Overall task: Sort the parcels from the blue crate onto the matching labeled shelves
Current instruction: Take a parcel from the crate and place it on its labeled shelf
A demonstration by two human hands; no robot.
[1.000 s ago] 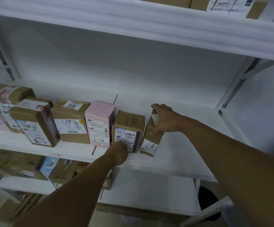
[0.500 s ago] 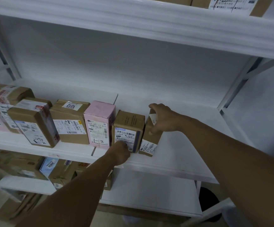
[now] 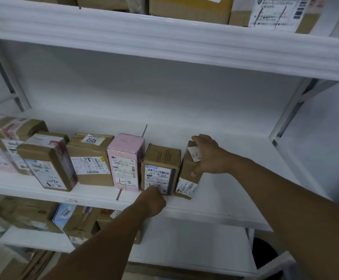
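Observation:
A row of parcels stands on the white middle shelf (image 3: 215, 207). My right hand (image 3: 207, 156) grips the rightmost small brown parcel (image 3: 186, 178), which leans slightly against its neighbour. That neighbour is a small brown box (image 3: 160, 160) with a barcode label marked "1-2". My left hand (image 3: 154, 201) is a closed fist pressed against the lower front of that box. Left of it stand a pink box (image 3: 126, 158), a brown box labelled 3012 (image 3: 89, 158) and a taped brown box (image 3: 47, 164). The blue crate is out of view.
More parcels sit at the far left of the shelf (image 3: 0, 142), on the shelf above (image 3: 188, 9) and on the lower shelf (image 3: 63, 217). The middle shelf is bare to the right of my right hand. A metal upright (image 3: 290, 110) bounds the right side.
Almost nothing moved. My right hand stays on the rightmost parcel and my left fist stays at the front of the neighbouring box; the view shifted slightly.

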